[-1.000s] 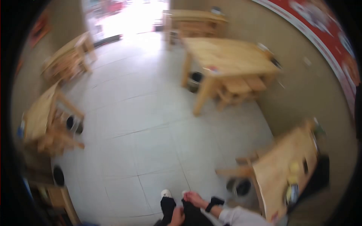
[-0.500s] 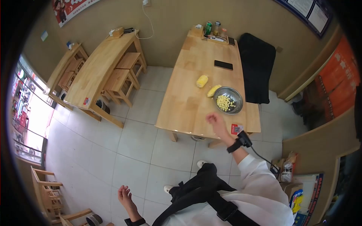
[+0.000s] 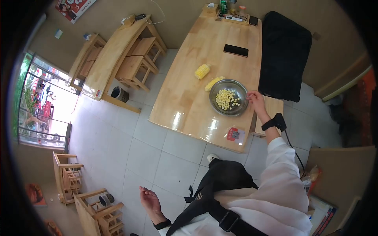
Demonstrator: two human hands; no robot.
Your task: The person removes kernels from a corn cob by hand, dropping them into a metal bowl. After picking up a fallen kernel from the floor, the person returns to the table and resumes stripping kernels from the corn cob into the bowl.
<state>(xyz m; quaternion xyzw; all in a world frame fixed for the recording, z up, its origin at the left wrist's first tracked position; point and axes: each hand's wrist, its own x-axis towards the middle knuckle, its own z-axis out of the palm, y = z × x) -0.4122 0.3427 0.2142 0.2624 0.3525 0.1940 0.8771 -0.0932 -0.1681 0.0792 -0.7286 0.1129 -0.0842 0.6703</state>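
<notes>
On the wooden table (image 3: 177,96) stands a steel bowl (image 3: 241,87) with loose yellow corn kernels (image 3: 225,99) in it. My right hand (image 3: 256,103) is at the bowl's right side, its fingertips pinched at the rim. A piece of corn on the cob (image 3: 214,83) lies against the bowl's upper left edge. Another cob piece (image 3: 202,71) rests a little farther left on the wood. Away from the table, low over the floor, my left hand (image 3: 150,201) hangs with nothing in it, fingers loosely apart.
A black phone (image 3: 236,50) lies beyond the bowl, and a tray of small items (image 3: 233,17) stands at the far end. A red card (image 3: 235,135) is near the front corner. A black-covered thing (image 3: 284,57) and a wooden stool (image 3: 271,112) flank the right side.
My right hand has moved from the table's front area to the bowl's right rim. The view has turned and come closer to the table. My left hand still hangs away from it.
</notes>
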